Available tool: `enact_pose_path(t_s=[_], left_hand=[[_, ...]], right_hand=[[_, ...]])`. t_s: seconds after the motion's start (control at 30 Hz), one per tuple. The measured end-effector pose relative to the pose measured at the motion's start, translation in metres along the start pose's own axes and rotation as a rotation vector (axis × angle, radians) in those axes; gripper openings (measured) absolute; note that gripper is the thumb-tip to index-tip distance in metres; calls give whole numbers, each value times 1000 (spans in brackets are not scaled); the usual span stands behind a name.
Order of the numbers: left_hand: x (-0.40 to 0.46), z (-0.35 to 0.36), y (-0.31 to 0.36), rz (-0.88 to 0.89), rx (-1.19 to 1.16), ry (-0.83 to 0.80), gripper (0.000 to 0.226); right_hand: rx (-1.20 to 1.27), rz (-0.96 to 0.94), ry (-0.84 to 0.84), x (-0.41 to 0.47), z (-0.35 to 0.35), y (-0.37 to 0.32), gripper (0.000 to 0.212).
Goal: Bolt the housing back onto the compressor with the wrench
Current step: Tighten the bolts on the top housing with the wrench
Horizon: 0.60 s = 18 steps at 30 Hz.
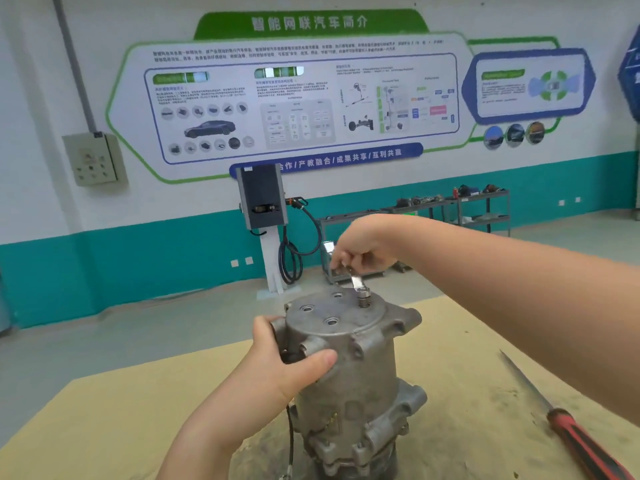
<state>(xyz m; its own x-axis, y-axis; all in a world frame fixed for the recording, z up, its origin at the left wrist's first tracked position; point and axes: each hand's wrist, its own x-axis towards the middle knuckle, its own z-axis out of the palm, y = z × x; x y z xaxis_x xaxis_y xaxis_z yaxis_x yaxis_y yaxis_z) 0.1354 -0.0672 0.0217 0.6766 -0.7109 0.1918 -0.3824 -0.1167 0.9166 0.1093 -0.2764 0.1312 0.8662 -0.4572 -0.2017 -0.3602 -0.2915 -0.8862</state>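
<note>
Compressor: a grey cast-metal cylindrical compressor (349,386) stood upright on the tan counter (104,410), its round housing (332,315) on top (three open bolt holes showed).
Left hand (287,358): fingers curled round the housing's side.
Right hand (363,251): fingers pinched the silver wrench (356,282), seated on a bolt.
Writing: green wall banner (308,22), Chinese characters.

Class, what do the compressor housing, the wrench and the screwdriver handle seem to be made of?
Housing: probably cast aluminium, dull grey, rough, with moulded lugs.
Wrench: likely polished steel, bright and shiny.
Screwdriver handle: looks like plastic or rubber, red with black stripes.
</note>
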Motion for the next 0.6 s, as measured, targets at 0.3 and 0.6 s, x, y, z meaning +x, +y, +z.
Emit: enact_pose_path(t_s=[0.3,0.6], left_hand=[[2,-1,-3,4,-24,-9,78],[6,2,-9,101,32,-27,62]], right_hand=[[1108,-475,-43,-90,-12,121,21],[-814,-1100,209,-112,66,30,6]])
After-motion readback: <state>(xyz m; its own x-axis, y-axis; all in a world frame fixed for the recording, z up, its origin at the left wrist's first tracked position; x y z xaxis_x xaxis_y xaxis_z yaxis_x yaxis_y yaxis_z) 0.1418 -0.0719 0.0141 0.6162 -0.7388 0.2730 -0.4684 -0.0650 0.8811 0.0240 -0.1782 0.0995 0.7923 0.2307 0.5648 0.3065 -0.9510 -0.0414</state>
